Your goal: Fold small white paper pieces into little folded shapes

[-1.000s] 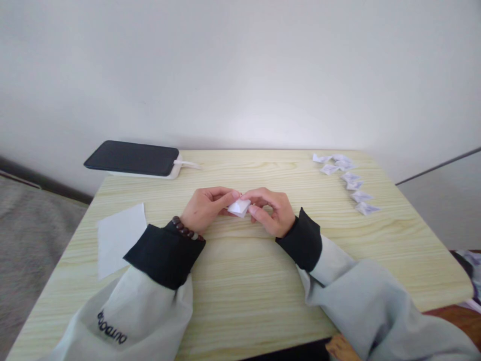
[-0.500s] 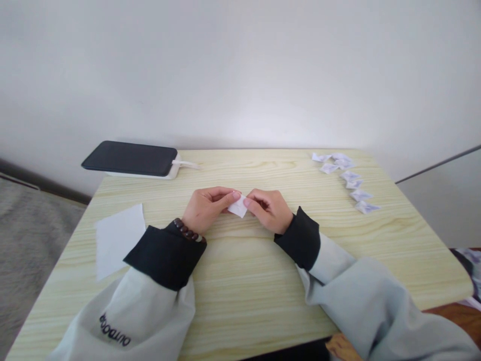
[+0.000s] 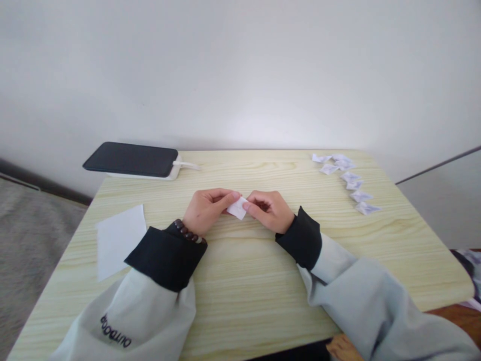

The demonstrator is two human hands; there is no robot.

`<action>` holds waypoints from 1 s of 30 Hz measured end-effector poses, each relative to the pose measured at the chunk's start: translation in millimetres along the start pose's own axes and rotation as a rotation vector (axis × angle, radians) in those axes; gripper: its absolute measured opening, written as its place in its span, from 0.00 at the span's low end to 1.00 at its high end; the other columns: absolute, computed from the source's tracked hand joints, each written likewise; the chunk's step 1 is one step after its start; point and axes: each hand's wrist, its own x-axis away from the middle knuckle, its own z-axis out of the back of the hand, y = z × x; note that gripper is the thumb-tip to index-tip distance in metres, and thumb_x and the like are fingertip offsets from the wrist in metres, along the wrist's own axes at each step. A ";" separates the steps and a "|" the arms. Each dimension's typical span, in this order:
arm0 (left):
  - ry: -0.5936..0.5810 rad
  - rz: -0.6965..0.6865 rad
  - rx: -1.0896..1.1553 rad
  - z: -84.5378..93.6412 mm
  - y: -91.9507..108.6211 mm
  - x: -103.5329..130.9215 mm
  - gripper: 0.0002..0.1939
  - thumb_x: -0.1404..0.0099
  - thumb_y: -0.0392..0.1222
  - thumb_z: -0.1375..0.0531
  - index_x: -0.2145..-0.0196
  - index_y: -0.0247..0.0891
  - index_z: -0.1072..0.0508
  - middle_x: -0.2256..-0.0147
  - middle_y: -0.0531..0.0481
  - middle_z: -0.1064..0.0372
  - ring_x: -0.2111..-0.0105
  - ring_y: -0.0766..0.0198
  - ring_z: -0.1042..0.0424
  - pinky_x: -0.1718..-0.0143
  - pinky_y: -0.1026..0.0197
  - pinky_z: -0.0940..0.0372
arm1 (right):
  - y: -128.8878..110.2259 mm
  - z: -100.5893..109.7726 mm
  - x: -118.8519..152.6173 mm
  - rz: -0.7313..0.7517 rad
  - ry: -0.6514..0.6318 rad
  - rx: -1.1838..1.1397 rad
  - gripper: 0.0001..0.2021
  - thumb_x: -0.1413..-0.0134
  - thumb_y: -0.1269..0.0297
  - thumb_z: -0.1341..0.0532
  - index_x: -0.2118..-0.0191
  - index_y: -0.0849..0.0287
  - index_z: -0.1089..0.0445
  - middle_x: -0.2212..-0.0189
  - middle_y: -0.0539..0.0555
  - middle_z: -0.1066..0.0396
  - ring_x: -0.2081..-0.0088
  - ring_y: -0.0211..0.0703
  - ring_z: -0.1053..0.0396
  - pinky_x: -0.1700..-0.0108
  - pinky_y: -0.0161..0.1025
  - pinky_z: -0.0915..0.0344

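Note:
A small folded piece of white paper (image 3: pixel 237 209) is held between both hands above the middle of the table. My left hand (image 3: pixel 206 209), with a dark bead bracelet at the wrist, pinches its left side between thumb and fingers. On the other side my right hand (image 3: pixel 271 209) grips the paper's right corner, thumb on top and fingers curled. Part of the paper is hidden under the thumbs. To the left of my left hand lies a flat white sheet of paper (image 3: pixel 119 238), partly covered by my sleeve.
Several small folded paper boats (image 3: pixel 367 207) stand in a curved row at the table's right. At the back left, a black phone (image 3: pixel 131 159) rests on a white block with a white strap (image 3: pixel 187 164). A white wall (image 3: pixel 240 75) rises behind the wooden table (image 3: pixel 240 291).
Almost nothing differs. The folded paper is turned very slightly between my fingers, and both hands keep their grip in the same place.

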 end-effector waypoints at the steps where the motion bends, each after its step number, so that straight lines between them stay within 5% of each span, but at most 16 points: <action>1: -0.003 -0.005 -0.010 0.2 -0.1 0.1 0.15 0.50 0.50 0.34 0.70 0.35 0.21 0.72 0.49 0.24 0.73 0.65 0.28 0.71 0.67 0.33 | 0.1 0.1 -0.1 -0.003 -0.002 -0.003 0.13 0.45 0.60 0.45 0.76 0.61 0.36 0.84 0.45 0.42 0.81 0.29 0.48 0.78 0.30 0.50; 30: 0.011 -0.051 -0.160 0.6 4.6 2.3 0.17 0.50 0.52 0.35 0.70 0.35 0.21 0.71 0.48 0.23 0.71 0.62 0.28 0.69 0.65 0.32 | 0.4 2.0 -2.2 0.033 -0.040 0.079 0.15 0.42 0.61 0.47 0.78 0.60 0.38 0.84 0.45 0.43 0.81 0.30 0.47 0.76 0.31 0.50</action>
